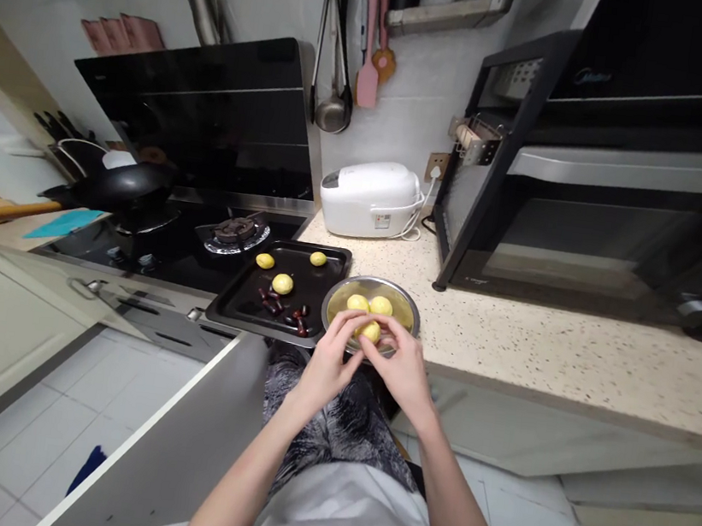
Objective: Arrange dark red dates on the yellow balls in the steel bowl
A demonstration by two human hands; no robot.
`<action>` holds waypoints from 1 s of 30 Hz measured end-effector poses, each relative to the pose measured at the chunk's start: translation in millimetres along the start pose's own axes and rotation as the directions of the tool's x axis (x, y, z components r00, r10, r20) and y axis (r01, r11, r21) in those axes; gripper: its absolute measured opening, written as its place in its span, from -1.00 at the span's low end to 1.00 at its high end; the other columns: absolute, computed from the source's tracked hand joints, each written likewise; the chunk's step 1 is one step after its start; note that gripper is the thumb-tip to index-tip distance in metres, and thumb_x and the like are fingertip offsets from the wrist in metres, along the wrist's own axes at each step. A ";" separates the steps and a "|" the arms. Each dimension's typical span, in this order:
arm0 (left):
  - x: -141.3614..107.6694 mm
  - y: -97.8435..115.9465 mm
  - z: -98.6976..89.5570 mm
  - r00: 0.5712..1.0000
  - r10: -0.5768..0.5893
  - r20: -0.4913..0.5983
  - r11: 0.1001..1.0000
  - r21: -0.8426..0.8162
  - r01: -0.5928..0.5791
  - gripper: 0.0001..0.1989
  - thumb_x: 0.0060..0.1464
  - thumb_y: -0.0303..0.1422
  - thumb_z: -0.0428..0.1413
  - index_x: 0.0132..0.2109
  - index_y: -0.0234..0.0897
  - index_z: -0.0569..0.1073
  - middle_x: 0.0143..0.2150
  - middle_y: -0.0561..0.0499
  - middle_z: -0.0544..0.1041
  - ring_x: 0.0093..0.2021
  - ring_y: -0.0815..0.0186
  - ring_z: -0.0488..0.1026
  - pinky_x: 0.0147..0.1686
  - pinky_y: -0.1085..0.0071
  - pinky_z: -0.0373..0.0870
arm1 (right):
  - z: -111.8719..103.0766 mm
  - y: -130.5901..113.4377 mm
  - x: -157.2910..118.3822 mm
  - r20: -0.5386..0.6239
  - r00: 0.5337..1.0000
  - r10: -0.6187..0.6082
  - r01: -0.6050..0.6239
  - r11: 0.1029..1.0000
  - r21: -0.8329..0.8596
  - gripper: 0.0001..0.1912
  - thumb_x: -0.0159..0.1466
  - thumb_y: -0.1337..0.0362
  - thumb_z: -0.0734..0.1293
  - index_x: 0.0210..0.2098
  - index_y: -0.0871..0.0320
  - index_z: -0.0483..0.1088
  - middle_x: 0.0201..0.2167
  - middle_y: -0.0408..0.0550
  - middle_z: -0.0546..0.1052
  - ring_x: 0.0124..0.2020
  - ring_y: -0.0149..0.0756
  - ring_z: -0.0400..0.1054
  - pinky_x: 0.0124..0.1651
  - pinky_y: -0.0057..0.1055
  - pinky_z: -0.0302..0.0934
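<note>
My left hand (340, 344) and my right hand (401, 360) meet over the near side of a metal bowl (414, 313). Between their curled fingers they hold a small yellow ball (370, 332), possibly of dough. Two more yellow balls lie in the bowl just beyond my fingertips, one on the left (358, 302) and one on the right (382, 305). Left of the bowl, a black baking tray (236, 295) carries three yellow pieces, the largest being a round one (282, 283). Several dark red dates (271, 306) lie near the tray's front.
Behind the bowl stands a white rice cooker (373, 197) with its cord plugged in. An oven (586, 242) fills the right of the speckled counter (527, 347). A gas burner (235, 231) and a black wok (125, 186) are to the left. Below, a cabinet door (171, 446) hangs open.
</note>
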State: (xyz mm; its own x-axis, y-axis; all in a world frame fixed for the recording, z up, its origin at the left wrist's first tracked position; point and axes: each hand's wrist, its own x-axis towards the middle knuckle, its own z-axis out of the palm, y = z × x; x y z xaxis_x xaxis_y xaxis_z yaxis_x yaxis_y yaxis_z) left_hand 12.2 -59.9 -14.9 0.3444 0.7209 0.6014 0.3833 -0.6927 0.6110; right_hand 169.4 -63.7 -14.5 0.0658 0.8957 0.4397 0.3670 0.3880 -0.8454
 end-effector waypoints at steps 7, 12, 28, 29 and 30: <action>-14.9 -18.2 -10.2 0.984 -0.060 0.166 0.958 0.286 0.010 -0.55 0.40 -0.23 0.06 0.36 -0.13 0.29 0.36 -0.20 0.39 0.46 0.04 0.25 0.47 -0.19 0.07 | -9.3 15.7 11.8 0.034 0.999 0.007 0.006 0.936 -0.351 -0.70 0.14 0.39 0.46 -0.11 0.11 0.49 -0.15 0.01 0.66 -0.17 -0.07 0.56 -0.09 -0.16 0.44; -14.5 -20.7 -8.9 0.974 -0.061 0.217 0.920 0.391 -0.030 -0.57 0.43 -0.20 -0.01 0.35 -0.19 0.32 0.35 -0.22 0.43 0.44 0.07 0.28 0.47 -0.21 0.03 | -3.9 18.8 23.7 0.174 0.984 0.041 0.025 0.932 -0.361 -0.63 0.09 0.53 0.46 -0.13 0.09 0.57 -0.13 -0.02 0.68 -0.17 -0.12 0.59 -0.08 -0.22 0.44; -5.6 -33.9 -31.0 0.992 -0.108 0.060 0.943 0.321 0.083 -0.59 0.44 -0.20 -0.02 0.34 -0.15 0.29 0.42 -0.20 0.30 0.47 0.10 0.21 0.43 -0.02 0.21 | -17.4 20.6 23.8 0.218 0.975 0.046 -0.002 0.980 -0.198 -0.77 0.20 0.40 0.41 -0.16 0.07 0.61 -0.10 -0.04 0.67 -0.16 -0.14 0.57 -0.03 -0.20 0.43; -1.8 -43.7 -38.3 0.993 -0.119 0.011 0.939 0.327 0.109 -0.59 0.44 -0.22 -0.03 0.34 -0.15 0.30 0.43 -0.20 0.29 0.47 0.09 0.20 0.42 0.00 0.23 | -19.9 19.2 21.4 0.201 0.979 0.029 0.010 0.981 -0.193 -0.80 0.22 0.38 0.40 -0.18 0.07 0.60 -0.12 -0.03 0.67 -0.16 -0.13 0.57 -0.03 -0.20 0.43; 2.6 -55.4 -46.3 0.991 -0.131 -0.036 0.929 0.343 0.135 -0.60 0.43 -0.23 -0.02 0.33 -0.16 0.30 0.43 -0.21 0.27 0.47 0.08 0.20 0.42 0.00 0.22 | -22.4 17.7 18.9 0.183 0.983 0.014 0.021 0.982 -0.190 -0.82 0.23 0.35 0.39 -0.19 0.08 0.60 -0.14 -0.03 0.67 -0.17 -0.13 0.56 -0.04 -0.20 0.42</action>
State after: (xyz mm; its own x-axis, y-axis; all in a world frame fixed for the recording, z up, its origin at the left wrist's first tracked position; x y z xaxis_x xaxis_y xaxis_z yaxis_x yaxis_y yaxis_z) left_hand -47.8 -20.5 -23.4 0.2600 0.8041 0.5346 0.6970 -0.5395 0.4724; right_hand 197.9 -44.7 -14.4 -0.0999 0.9257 0.3648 0.5378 0.3587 -0.7630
